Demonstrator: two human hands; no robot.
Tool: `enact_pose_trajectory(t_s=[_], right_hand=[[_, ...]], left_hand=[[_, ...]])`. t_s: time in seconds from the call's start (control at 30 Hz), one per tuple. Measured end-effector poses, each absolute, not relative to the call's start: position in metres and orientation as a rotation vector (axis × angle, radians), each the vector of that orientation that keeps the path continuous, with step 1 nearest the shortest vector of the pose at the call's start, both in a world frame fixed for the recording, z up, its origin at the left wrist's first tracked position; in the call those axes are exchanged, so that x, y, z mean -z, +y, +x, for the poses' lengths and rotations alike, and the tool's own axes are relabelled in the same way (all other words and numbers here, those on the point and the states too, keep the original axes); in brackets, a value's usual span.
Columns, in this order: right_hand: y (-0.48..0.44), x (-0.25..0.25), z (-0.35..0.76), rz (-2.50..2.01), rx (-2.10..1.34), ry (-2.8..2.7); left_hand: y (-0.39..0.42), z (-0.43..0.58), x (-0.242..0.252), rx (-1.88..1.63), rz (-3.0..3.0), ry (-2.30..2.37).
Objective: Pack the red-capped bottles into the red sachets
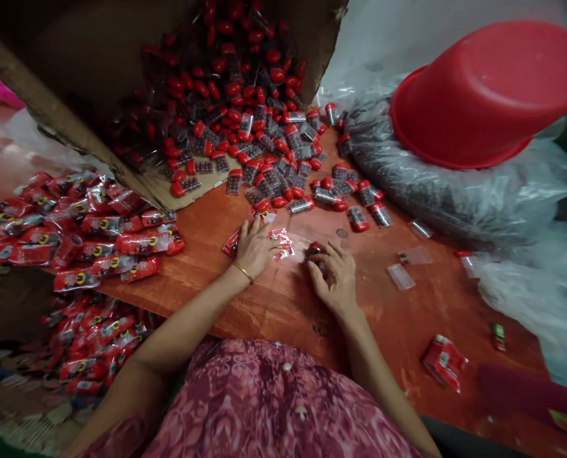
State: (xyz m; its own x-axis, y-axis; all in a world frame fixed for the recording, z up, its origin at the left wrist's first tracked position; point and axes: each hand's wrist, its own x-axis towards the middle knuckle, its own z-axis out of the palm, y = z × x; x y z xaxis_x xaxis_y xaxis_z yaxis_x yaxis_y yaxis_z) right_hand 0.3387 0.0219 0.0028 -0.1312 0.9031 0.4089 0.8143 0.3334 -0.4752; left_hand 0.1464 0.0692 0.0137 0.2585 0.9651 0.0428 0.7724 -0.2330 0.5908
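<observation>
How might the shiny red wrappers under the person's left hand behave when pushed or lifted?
The wrappers would probably feel floppy and light, since they look thin and lie flat under the left hand. They may slide readily when pushed, as their surface looks glossy and catches the light. Rolling seems unlikely, given how flat they sit on the table.

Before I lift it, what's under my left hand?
Glossy red printed wrapping shows on both sides of your left hand; the part directly beneath is covered, so I can't tell how many pieces.
</observation>
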Motion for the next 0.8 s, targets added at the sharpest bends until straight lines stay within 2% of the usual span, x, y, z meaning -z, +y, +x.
enact_pose_trajectory(t_s=[0.17, 0.37, 0.43, 0.53, 0.67, 0.8], right_hand=[[0.02, -0.017, 0.326, -1.503, -0.325, -1.811], [0.031, -0.027, 0.286, -1.332, -1.003, -1.389], [0.035, -0.03, 0.277, -1.253, -1.132, -1.278], [0.037, -0.033, 0.274, -1.248, -1.164, -1.198], [0.031, -0.031, 0.277, -1.277, -1.104, -1.281], [0.02, -0.024, 0.275, -1.298, -1.086, -1.355]], left_hand=[[0.067, 0.149, -0.013, -0.856, 1.829, 1.557], [0.058, 0.155, -0.042, -1.139, 1.424, 1.453], [0.054, 0.156, -0.049, -1.2, 1.315, 1.389], [0.047, 0.152, -0.054, -1.186, 1.039, 1.32], [0.037, 0.147, -0.059, -0.949, 0.77, 1.143], [0.028, 0.147, -0.054, -0.956, 0.685, 1.182]])
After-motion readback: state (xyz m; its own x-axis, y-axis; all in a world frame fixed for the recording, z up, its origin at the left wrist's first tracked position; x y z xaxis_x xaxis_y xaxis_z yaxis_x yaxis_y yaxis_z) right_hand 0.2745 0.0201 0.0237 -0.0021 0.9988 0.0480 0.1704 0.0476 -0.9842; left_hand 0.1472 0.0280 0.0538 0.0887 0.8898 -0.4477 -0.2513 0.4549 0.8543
